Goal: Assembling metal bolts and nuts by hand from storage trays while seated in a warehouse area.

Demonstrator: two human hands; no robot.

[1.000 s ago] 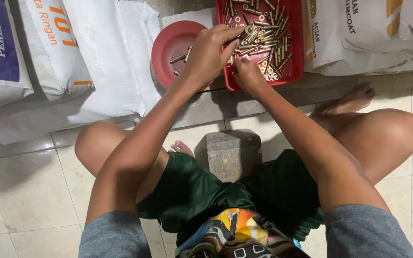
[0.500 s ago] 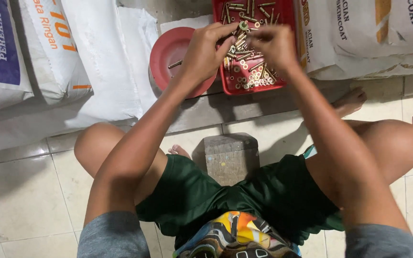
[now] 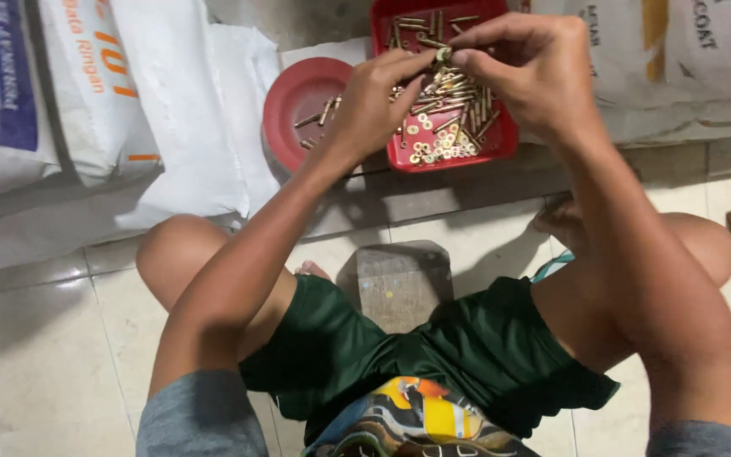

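White sacks (image 3: 171, 101) stacked far left and right on tiled floor (image 3: 35, 355). Red tray (image 3: 501, 140) of brass bolts and washers (image 3: 442, 144) far centre, round red dish (image 3: 298, 97) just left. Left hand (image 3: 374, 106) and right hand (image 3: 530, 72) meeting above tray, fingertips pinching one small brass piece (image 3: 443, 55) between them.

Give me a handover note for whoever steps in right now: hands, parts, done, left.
Left hand and right hand: fingertips meet over the red square tray, pinching one small brass piece between them.
Tray: a heap of brass bolts and washers.
Round red dish to its left: a few bolts in it, so little appears sorted.
Left: most of the tray's heap.
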